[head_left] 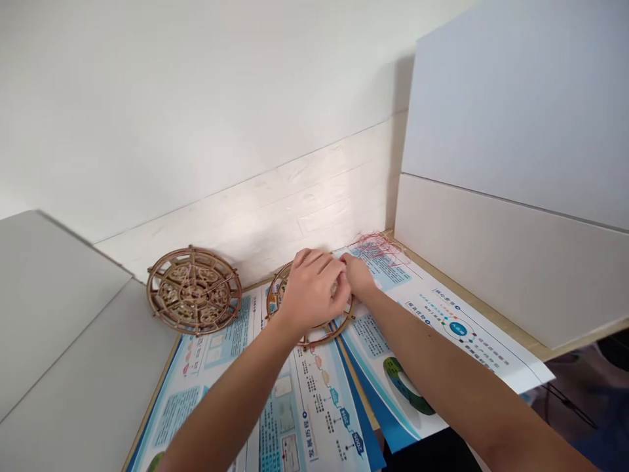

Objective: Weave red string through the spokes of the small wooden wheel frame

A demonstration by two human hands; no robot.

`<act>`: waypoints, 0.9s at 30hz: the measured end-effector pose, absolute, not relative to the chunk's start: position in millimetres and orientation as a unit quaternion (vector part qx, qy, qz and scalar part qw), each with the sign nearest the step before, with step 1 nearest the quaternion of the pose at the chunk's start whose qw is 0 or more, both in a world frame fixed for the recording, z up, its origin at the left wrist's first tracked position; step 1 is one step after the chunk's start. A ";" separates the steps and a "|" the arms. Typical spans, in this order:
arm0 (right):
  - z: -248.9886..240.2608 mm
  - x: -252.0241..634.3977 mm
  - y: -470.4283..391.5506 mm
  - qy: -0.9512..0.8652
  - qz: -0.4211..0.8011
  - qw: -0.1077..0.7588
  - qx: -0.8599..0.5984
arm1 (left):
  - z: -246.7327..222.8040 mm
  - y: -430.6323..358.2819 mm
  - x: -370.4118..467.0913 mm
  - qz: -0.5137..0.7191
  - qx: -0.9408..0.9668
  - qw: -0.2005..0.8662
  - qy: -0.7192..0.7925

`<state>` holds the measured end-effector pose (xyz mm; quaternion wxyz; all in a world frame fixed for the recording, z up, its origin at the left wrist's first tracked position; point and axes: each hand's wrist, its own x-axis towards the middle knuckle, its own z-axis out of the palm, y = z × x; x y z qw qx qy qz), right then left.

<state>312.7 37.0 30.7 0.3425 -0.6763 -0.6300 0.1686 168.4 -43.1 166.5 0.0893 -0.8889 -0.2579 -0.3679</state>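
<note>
Wheel-shaped frame [319,341] lies on the printed sheets [314,393], partly hidden by the left hand [314,290], its fingers loosely curled. The right hand [358,275] is close beside it, fingers bent in. I can't tell what either grips. Another wheel [194,292] sits left, near the wall [246,229]; red thread [378,248] lies tangled beyond the right hand.

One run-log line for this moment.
left hand: over covered disc | right hand: beside left hand, grip unclear | uncovered disc: by wall | red threads: on right poster
</note>
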 end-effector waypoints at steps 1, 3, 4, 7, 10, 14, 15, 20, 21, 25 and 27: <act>29.5 313.4 38.9 -0.621 0.174 0.357 -0.675 | 155.9 -35.2 152.2 -0.338 -0.893 0.082 -0.286; 27.0 314.9 43.5 -0.599 0.192 0.398 -0.668 | 133.3 -26.0 110.0 -0.326 -0.857 0.023 -0.399; 25.7 315.7 45.9 -0.587 0.204 0.423 -0.660 | 121.3 -24.2 87.6 -0.345 -0.813 -0.022 -0.468; 21.3 318.4 52.1 -0.556 0.262 0.483 -0.623 | 82.5 -24.3 33.3 -0.394 -0.651 -0.100 -0.642; 17.4 318.9 54.8 -0.521 0.358 0.528 -0.567 | 46.5 -25.3 9.8 -0.387 -0.606 -0.149 -0.679; 20.9 314.5 52.3 -0.474 0.419 0.572 -0.522 | 25.1 -23.4 7.1 -0.405 -0.581 -0.208 -0.675; 24.2 312.8 51.2 -0.464 0.426 0.578 -0.518 | 24.9 -22.0 6.3 -0.415 -0.572 -0.226 -0.671; 45.2 304.6 46.3 -0.448 0.455 0.615 -0.462 | 31.9 -16.1 -8.3 -0.421 -0.556 -0.335 -0.633; 47.8 303.5 45.6 -0.445 0.453 0.627 -0.451 | 32.6 -15.9 -11.0 -0.430 -0.548 -0.366 -0.617; 48.3 301.5 44.5 -0.403 0.419 0.667 -0.467 | 35.7 -18.5 -11.7 -0.501 -0.514 -0.520 -0.462; 45.7 300.6 44.5 -0.378 0.410 0.676 -0.481 | 39.2 -22.1 -6.6 -0.515 -0.492 -0.599 -0.366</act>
